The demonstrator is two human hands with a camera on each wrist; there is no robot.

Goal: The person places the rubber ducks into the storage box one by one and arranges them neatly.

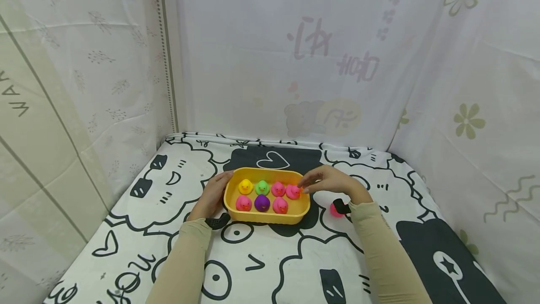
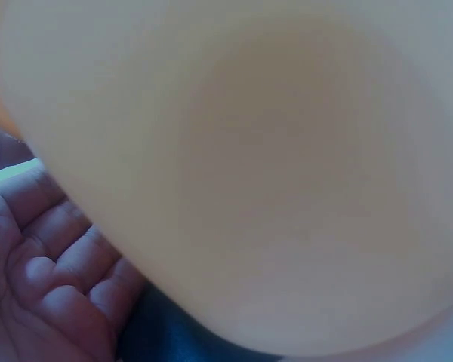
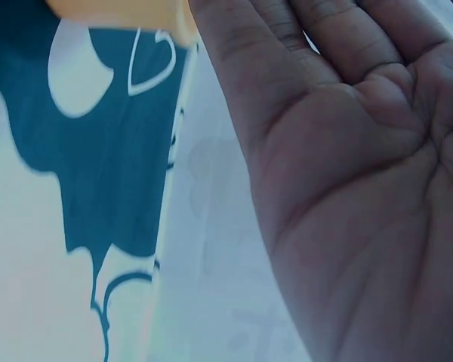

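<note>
A yellow tray holds two loose rows of small rubber ducks: a yellow duck, a green duck, a purple duck and several pink ones. My left hand grips the tray's left end; in the left wrist view the pale tray wall covers most of the picture, with curled fingers beside it. At the right end, my right hand has its thumb and fingertips on a pink duck, seemingly pinching it. That duck is hidden in the right wrist view.
Another pink object, partly hidden by the right wrist strap, lies on the cloth right of the tray. A black-and-white cartoon cloth covers the table. Pale printed curtains hang behind and at both sides.
</note>
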